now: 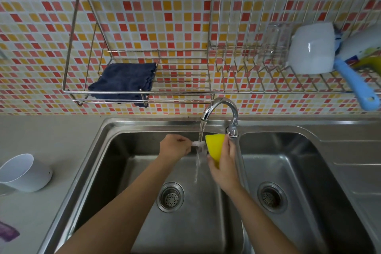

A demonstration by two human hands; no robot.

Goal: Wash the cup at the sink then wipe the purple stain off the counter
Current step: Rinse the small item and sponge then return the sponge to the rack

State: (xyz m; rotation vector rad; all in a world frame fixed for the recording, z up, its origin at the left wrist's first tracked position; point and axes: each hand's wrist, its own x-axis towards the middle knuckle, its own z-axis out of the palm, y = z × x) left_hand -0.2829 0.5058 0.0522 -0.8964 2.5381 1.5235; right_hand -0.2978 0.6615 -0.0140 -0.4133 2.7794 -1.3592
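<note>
Sink [165,123]: one, with two basins; both hands are over the left basin.
Rack [185,90]: one wire rack on the wall, above both hands.
Counter [51,140]: one, to the left of the left hand.
Cloth [125,82]: one, dark blue and folded, on the rack above and left of the left hand.
White cup [24,173]: one, on its side on the counter, well left of the left hand.
Mug [311,49]: one, white, upturned in the rack, above and right of the right hand.
Tap [221,107]: one, running; the stream falls between the hands.
Left hand [175,146]: fingers pinch one clear cup [199,146], hard to make out, under the stream.
Right hand [223,169]: fingers curl round one yellow sponge [214,146], just right of the clear cup.
Stain [7,233]: one, purple, on the counter, well below and left of the left hand.
</note>
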